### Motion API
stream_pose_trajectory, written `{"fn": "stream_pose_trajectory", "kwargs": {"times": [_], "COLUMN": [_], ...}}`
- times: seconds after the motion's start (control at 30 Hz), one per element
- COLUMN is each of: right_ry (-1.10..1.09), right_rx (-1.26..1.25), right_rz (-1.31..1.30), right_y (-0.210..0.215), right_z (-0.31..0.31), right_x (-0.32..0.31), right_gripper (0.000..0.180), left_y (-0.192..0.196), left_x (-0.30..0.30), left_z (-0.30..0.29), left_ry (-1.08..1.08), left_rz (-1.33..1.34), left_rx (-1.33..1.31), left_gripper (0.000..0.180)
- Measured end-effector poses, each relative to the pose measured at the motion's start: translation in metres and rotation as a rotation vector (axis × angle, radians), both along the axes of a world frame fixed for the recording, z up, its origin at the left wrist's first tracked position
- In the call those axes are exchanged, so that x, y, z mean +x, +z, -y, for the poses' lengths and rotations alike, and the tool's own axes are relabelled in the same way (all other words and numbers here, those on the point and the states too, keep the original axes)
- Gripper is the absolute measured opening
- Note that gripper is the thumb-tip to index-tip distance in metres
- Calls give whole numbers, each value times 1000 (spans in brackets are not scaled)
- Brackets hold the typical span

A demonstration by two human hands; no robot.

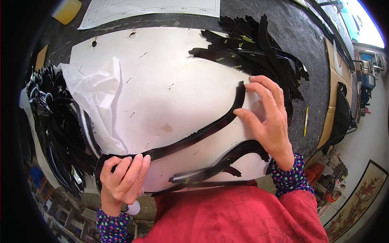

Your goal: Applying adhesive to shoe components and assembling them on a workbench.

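A long, curved black strip [194, 138] lies across a white board [170, 101], rising toward the right. At its left end my left hand [123, 176] is closed, fingers bunched over the strip. My right hand [269, 113] is at the raised end, thumb and fingers spread apart, with the thumb and a fingertip against the strip's edge. Nearer to me, more curved black strips [219, 164] lie on the board's lower part, some with yellow-green marks. What the left fingertips press underneath is hidden.
A heap of marked black strips [259, 52] sits at the far right of the board. Bundled strips [52, 117] fill the left, beside crumpled white thin sheet [99, 93]. A printed paper [150, 12] and a yellow block [67, 11] lie at the back.
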State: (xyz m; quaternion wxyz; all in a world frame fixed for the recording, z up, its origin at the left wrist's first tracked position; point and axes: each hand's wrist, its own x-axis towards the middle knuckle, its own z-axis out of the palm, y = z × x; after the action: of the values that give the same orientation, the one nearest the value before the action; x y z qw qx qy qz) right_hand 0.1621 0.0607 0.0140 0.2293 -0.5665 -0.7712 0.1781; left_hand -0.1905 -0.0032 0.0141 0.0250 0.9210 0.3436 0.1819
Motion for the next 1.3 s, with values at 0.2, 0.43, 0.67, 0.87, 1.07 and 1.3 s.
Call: {"fn": "stream_pose_trajectory", "kwargs": {"times": [0.2,0.43,0.67,0.87,1.07,1.3], "right_ry": [-20,4,33,38,60,135], "right_rx": [-22,9,35,39,53,96], "right_rz": [-9,28,62,75,76,132], "right_y": [1,3,0,0,-2,-3], "right_z": [0,0,1,2,1,-3], "right_x": [0,-2,1,1,4,9], "right_gripper": [56,58,48,49,50,50], "left_y": [-1,-2,-2,-3,-4,-4], "left_x": [0,-1,0,-1,-1,0], "left_z": [0,1,0,1,2,0], "left_ry": [-9,-11,-13,-14,-10,5], "left_rz": [-1,-4,-4,-3,9,38], "left_rx": [3,5,9,11,15,22], "left_gripper": [37,38,38,38,38,36]}}
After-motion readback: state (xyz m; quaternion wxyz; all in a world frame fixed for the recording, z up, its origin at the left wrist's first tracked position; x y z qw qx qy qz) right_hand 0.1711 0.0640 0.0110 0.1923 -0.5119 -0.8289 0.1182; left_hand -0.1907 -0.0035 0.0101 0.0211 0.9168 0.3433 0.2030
